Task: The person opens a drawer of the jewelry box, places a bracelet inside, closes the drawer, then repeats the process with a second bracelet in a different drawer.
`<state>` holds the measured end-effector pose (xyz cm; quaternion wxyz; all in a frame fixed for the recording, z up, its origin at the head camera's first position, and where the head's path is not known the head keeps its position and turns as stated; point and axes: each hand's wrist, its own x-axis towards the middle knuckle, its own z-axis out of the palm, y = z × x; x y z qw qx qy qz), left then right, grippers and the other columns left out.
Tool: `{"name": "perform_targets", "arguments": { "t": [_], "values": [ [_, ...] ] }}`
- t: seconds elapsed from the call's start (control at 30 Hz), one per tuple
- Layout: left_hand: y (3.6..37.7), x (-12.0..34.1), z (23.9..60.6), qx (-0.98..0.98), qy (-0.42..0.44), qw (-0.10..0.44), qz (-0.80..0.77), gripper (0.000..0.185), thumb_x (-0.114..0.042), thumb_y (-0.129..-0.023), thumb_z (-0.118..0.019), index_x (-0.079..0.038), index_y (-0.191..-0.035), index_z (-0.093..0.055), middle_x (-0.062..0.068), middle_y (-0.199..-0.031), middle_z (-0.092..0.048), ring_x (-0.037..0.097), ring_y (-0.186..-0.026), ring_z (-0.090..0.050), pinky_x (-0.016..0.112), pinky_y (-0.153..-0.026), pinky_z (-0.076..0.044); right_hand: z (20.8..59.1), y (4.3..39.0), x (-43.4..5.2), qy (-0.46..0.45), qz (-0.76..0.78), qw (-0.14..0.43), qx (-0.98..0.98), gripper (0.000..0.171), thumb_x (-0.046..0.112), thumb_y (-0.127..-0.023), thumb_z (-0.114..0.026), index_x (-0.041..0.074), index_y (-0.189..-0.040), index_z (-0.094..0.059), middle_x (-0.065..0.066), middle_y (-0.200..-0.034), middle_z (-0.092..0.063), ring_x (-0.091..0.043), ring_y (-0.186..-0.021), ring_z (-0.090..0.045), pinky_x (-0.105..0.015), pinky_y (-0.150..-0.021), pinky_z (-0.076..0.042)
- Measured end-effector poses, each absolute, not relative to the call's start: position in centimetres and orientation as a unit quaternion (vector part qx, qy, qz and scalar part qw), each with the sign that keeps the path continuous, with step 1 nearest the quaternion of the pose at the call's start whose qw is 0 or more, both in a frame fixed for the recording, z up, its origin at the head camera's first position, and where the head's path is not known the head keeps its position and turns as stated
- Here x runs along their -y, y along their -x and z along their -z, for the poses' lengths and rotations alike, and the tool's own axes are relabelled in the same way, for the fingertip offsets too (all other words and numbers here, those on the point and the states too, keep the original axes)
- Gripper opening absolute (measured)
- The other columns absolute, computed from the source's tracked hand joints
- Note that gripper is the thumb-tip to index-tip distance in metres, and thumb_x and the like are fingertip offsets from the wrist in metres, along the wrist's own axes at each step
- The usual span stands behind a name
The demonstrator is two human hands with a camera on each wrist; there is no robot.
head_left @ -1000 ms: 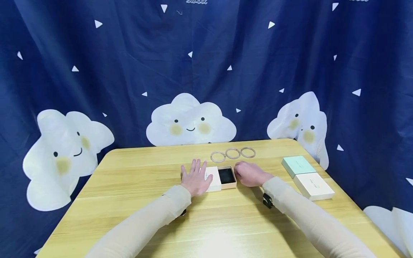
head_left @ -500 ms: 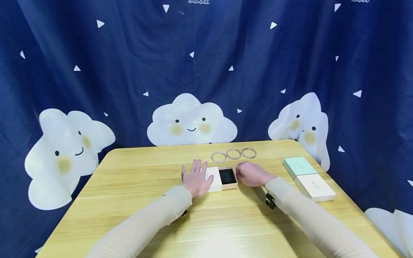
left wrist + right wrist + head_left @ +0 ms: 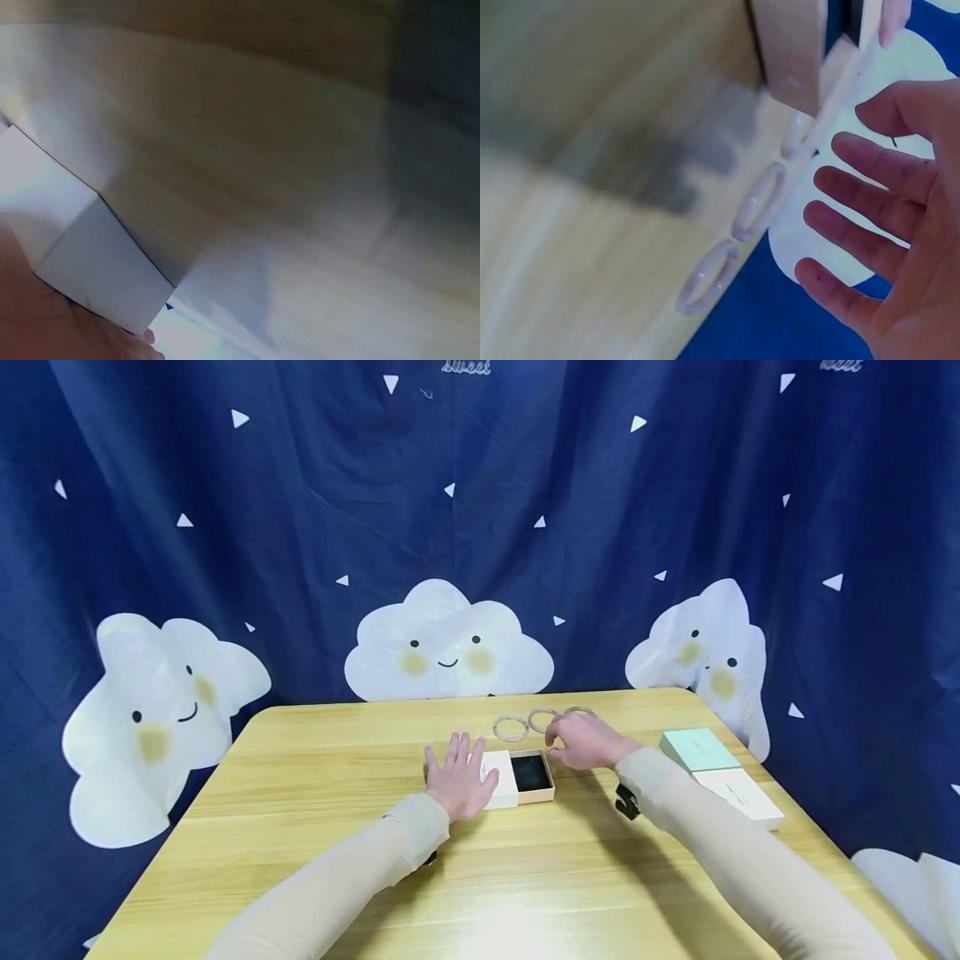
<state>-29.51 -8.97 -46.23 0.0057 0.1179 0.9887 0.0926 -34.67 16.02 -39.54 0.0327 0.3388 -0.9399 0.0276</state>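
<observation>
My left hand (image 3: 459,785) lies spread, fingers straight, on the white sleeve (image 3: 504,787) of a small slide-out box. In the left wrist view that white sleeve (image 3: 105,259) shows beside the palm. Its tray (image 3: 537,796) sticks out to the right, lined with a black pad (image 3: 530,772). Over the table just right of the tray, my right hand (image 3: 588,743) hovers with nothing in it; the right wrist view shows its fingers (image 3: 866,206) apart and loosely bent. Behind the box lie three pale bangles (image 3: 495,729) in a row, the rightmost partly hidden by the right hand.
A mint-green box (image 3: 700,749) and a cream-white box (image 3: 738,795) sit end to end near the right edge of the wooden table (image 3: 337,760). A dark blue curtain (image 3: 300,527) with clouds hangs behind the far edge.
My right hand has lifted off the tray's right end and moved slightly back toward the bangles, its fingers loosening. The left hand and the box stay in place.
</observation>
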Motion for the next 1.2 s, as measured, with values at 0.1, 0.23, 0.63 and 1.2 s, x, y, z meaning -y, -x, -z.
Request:
{"name": "perform_targets", "arguments": {
  "t": [0.1,0.23,0.63,1.2],
  "values": [
    [29.4,9.0,46.1,-0.988,-0.117,0.004,-0.096,0.070,-0.056,-0.105,-0.024,-0.016,-0.162,-0.021,0.016,-0.168,-0.016,0.032,-0.157,-0.008,0.074,-0.116,-0.003,38.9,35.6,-15.5,-0.338,-0.034,0.017,0.940,0.021,0.023,-0.090,-0.071,0.010,-0.106,-0.075,-0.006,-0.111,-0.074,-0.029,-0.108,-0.068,-0.049,-0.096,-0.052],
    [29.2,9.0,46.0,-0.989,-0.116,0.002,-0.091,0.070,-0.056,-0.105,-0.024,-0.017,-0.162,-0.021,0.015,-0.168,-0.016,0.032,-0.157,-0.008,0.073,-0.117,-0.004,38.4,36.8,-14.9,-0.328,-0.053,-0.007,0.943,0.033,0.029,-0.089,-0.073,0.009,-0.116,-0.073,-0.005,-0.121,-0.071,-0.026,-0.113,-0.066,-0.046,-0.097,-0.052],
    [29.4,9.0,46.5,-0.991,-0.112,0.002,-0.075,0.071,-0.058,-0.104,-0.021,-0.018,-0.163,-0.020,0.015,-0.169,-0.015,0.032,-0.157,-0.007,0.073,-0.117,-0.003,37.8,39.3,-12.2,-0.311,-0.055,-0.063,0.947,0.051,0.031,-0.083,-0.079,0.011,-0.129,-0.068,-0.006,-0.131,-0.067,-0.024,-0.115,-0.061,-0.063,-0.102,-0.043],
    [29.2,8.8,46.1,-0.992,-0.105,0.005,-0.068,0.070,-0.058,-0.104,-0.020,-0.020,-0.163,-0.020,0.013,-0.169,-0.016,0.030,-0.157,-0.008,0.072,-0.117,-0.005,38.3,41.7,-10.2,-0.268,-0.036,-0.127,0.954,0.076,0.031,-0.077,-0.084,0.016,-0.146,-0.054,-0.012,-0.146,-0.056,-0.026,-0.123,-0.056,-0.051,-0.103,-0.047]
  ]
}}
